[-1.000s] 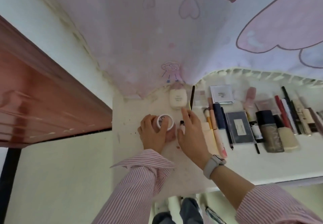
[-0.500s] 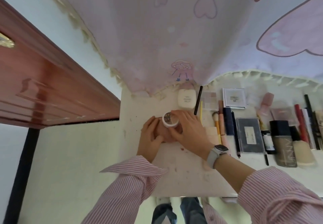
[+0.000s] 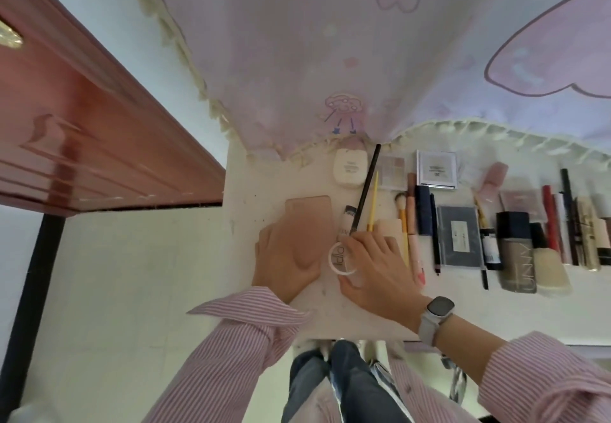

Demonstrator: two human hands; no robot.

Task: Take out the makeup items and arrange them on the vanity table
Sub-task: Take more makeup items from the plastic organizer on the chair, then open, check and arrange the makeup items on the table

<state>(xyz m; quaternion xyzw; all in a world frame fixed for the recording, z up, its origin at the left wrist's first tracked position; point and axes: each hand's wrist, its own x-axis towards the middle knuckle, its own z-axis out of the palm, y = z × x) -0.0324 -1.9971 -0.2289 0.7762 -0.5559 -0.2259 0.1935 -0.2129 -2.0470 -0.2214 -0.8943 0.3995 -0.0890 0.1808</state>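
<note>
My right hand [image 3: 377,270] grips a small round white jar [image 3: 342,259] from its right side, just above the vanity table [image 3: 251,191]. My left hand [image 3: 284,257] rests flat on the near end of a flat peach-pink case [image 3: 309,209] that lies on the table's left part. Past the jar lie a small tube [image 3: 347,219], a long black pencil [image 3: 365,188] and a yellow pencil [image 3: 373,201]. A white squat bottle [image 3: 349,166] stands at the back.
To the right lies a row of makeup: an eyeshadow palette [image 3: 391,171], a square compact [image 3: 436,168], a dark palette [image 3: 459,236], a foundation bottle [image 3: 515,254], and several brushes and sticks. A pink curtain [image 3: 330,59] hangs behind. A red wooden cabinet [image 3: 82,141] stands on the left.
My right hand has drawn the white jar off the pink case toward me. The case now shows on the table under my left hand.
</note>
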